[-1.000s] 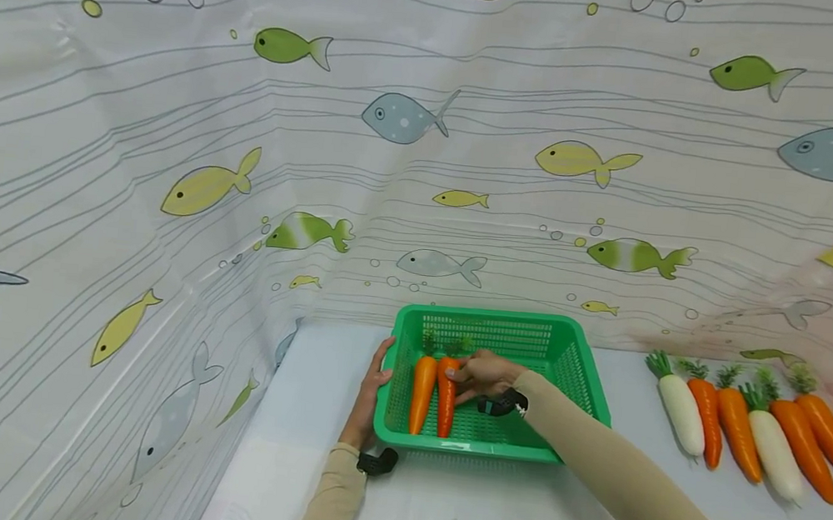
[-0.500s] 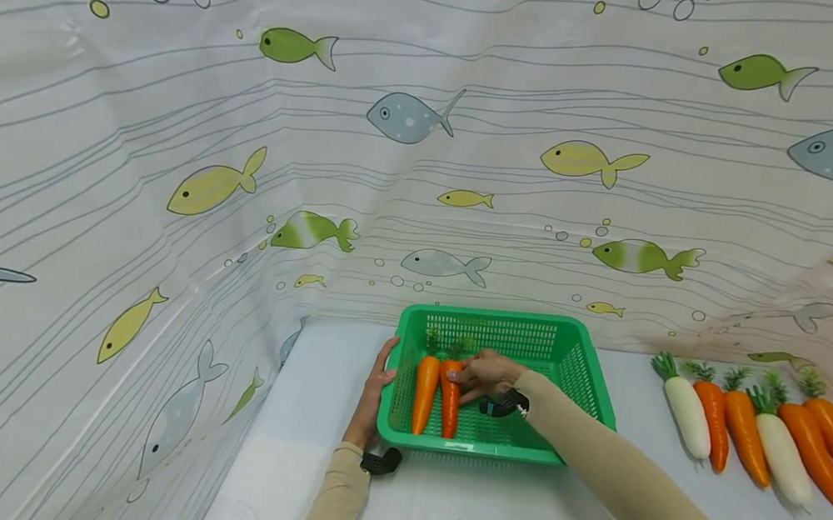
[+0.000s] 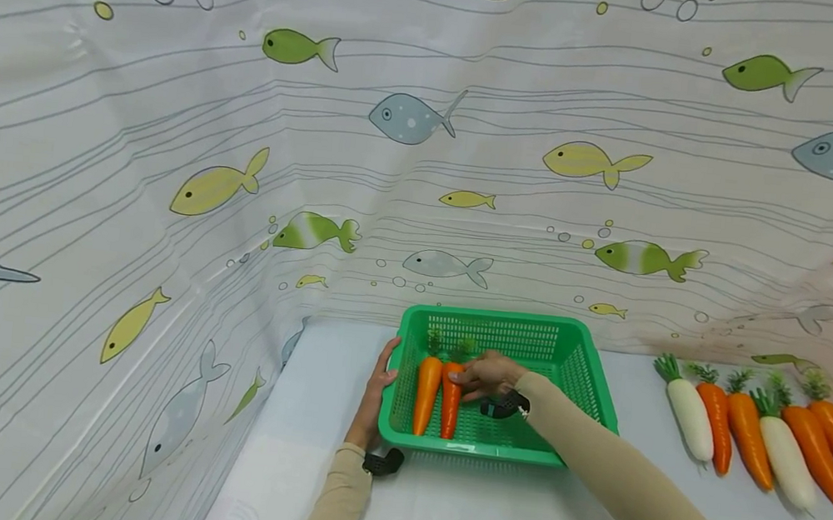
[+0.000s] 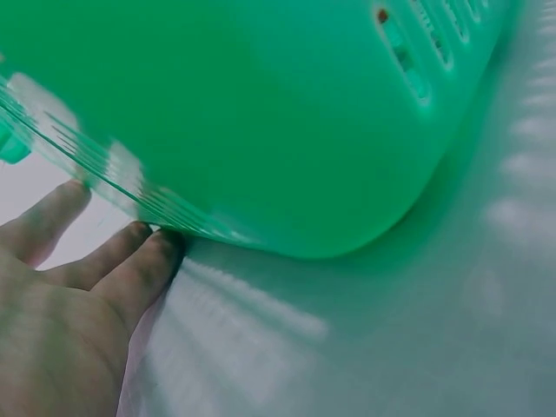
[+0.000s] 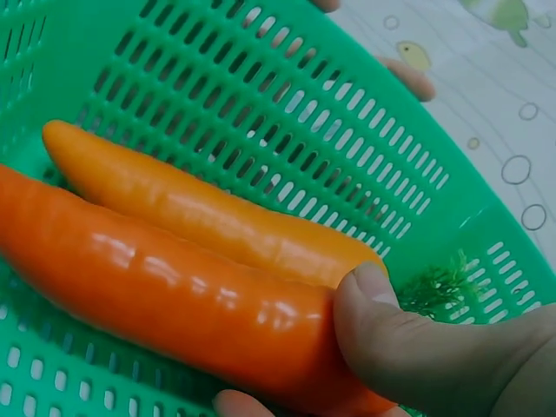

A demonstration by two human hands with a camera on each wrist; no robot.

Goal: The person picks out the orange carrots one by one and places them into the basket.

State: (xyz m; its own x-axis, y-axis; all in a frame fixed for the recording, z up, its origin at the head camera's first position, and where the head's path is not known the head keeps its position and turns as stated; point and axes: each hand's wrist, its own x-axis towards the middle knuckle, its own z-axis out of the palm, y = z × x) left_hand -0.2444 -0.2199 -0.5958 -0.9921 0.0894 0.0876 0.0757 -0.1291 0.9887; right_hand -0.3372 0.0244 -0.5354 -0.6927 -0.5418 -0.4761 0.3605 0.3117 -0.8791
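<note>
A green plastic basket (image 3: 473, 450) stands on the table, with two orange carrots lying side by side at its left. My right hand (image 3: 490, 372) pinches the right-hand carrot (image 3: 450, 410) near its leafy end; the thumb (image 5: 369, 300) presses on top and a fingertip shows below. Beside it lies the lighter orange carrot (image 5: 208, 213), its point towards the basket's near side. On the basket's left, my left hand (image 3: 373, 394) touches the rim from outside, and its fingers (image 4: 130, 269) look fairly straight in the left wrist view.
To the right, a row of white radishes (image 3: 690, 420) and carrots (image 3: 749, 439) lies on the pale table (image 3: 467, 516). A fish-patterned sheet (image 3: 507, 260) rises behind the basket and along the left.
The view has shifted slightly. The right-hand carrot's lower tip has moved a little relative to its neighbour, and my right hand keeps its hold. My left hand stays at the rim.
</note>
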